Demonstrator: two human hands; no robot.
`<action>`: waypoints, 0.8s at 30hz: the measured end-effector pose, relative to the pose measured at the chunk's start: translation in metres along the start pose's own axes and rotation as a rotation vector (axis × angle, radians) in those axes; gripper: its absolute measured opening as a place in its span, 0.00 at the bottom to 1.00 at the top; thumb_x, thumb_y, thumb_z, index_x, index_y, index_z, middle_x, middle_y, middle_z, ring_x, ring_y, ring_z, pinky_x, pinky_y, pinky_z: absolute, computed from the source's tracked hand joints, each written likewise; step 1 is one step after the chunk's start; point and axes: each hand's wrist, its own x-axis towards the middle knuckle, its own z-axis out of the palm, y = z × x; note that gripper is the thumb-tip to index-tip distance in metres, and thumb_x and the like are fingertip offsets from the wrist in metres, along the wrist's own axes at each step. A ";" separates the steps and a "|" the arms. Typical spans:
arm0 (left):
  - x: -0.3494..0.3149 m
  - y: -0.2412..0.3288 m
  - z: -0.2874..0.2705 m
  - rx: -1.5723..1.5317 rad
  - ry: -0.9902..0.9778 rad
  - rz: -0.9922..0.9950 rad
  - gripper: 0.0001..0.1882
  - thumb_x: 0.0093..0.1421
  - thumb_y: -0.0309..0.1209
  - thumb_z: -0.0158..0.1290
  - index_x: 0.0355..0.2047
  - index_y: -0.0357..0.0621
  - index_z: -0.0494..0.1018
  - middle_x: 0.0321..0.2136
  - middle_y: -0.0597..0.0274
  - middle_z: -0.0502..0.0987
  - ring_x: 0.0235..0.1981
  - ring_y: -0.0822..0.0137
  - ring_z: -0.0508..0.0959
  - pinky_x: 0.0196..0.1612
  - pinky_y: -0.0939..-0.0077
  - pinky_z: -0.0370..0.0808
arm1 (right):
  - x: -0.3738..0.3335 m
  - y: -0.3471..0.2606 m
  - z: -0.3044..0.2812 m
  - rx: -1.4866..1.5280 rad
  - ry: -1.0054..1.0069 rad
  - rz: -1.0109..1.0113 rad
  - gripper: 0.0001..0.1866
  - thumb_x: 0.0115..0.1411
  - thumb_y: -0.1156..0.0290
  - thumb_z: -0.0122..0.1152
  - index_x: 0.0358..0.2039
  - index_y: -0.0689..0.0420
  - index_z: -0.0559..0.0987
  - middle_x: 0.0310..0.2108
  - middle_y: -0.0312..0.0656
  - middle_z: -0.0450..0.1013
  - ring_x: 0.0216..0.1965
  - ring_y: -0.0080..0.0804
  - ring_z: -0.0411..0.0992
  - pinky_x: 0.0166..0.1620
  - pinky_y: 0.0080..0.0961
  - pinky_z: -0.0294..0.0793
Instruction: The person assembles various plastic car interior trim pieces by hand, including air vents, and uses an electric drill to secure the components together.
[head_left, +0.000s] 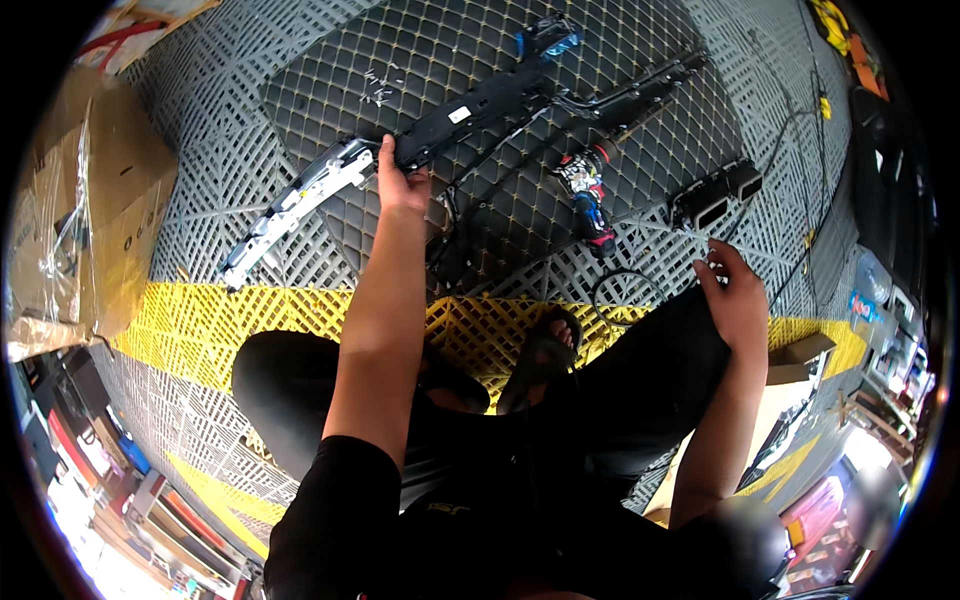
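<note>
Left hand on black panel (long, narrow)

I see the quilted mat in soft, even light; white glare burns at both lower corners, two patches blur lower right, and straight edges bend toward a black rim.

cardboard box, yellow floor tiles

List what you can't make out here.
Head view:
Left hand: fingertips except the thumb's hidden by the black panel.
Right hand: palm hidden by its own back.
Pale bits on quilted mat: too small to identify.
Cardboard box: left side cut off by fisheye edge.
</note>
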 end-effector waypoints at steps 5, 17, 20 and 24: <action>0.009 -0.010 -0.009 -0.002 0.016 0.001 0.16 0.58 0.39 0.65 0.39 0.43 0.74 0.36 0.61 0.82 0.38 0.63 0.83 0.44 0.69 0.83 | 0.001 0.001 0.001 0.026 -0.043 0.021 0.22 0.62 0.60 0.64 0.54 0.54 0.77 0.44 0.46 0.80 0.43 0.37 0.80 0.45 0.31 0.77; 0.016 -0.009 -0.008 -0.008 0.133 -0.005 0.17 0.59 0.41 0.64 0.40 0.48 0.71 0.37 0.64 0.80 0.39 0.64 0.82 0.43 0.68 0.81 | 0.006 -0.007 0.005 0.059 -0.079 -0.026 0.22 0.64 0.61 0.62 0.55 0.57 0.76 0.41 0.46 0.80 0.40 0.35 0.80 0.43 0.30 0.76; 0.014 -0.011 0.001 0.019 0.174 -0.037 0.18 0.59 0.42 0.64 0.42 0.48 0.71 0.39 0.64 0.79 0.39 0.64 0.81 0.43 0.68 0.81 | 0.006 -0.002 0.007 0.071 -0.087 -0.033 0.21 0.64 0.62 0.62 0.55 0.57 0.76 0.42 0.46 0.80 0.40 0.35 0.80 0.42 0.30 0.76; 0.019 -0.005 0.003 0.111 0.278 -0.097 0.24 0.55 0.46 0.67 0.45 0.49 0.71 0.44 0.62 0.76 0.43 0.62 0.78 0.45 0.63 0.81 | 0.008 0.004 0.009 0.096 -0.080 -0.049 0.21 0.64 0.62 0.62 0.55 0.57 0.75 0.41 0.46 0.80 0.40 0.35 0.80 0.42 0.30 0.76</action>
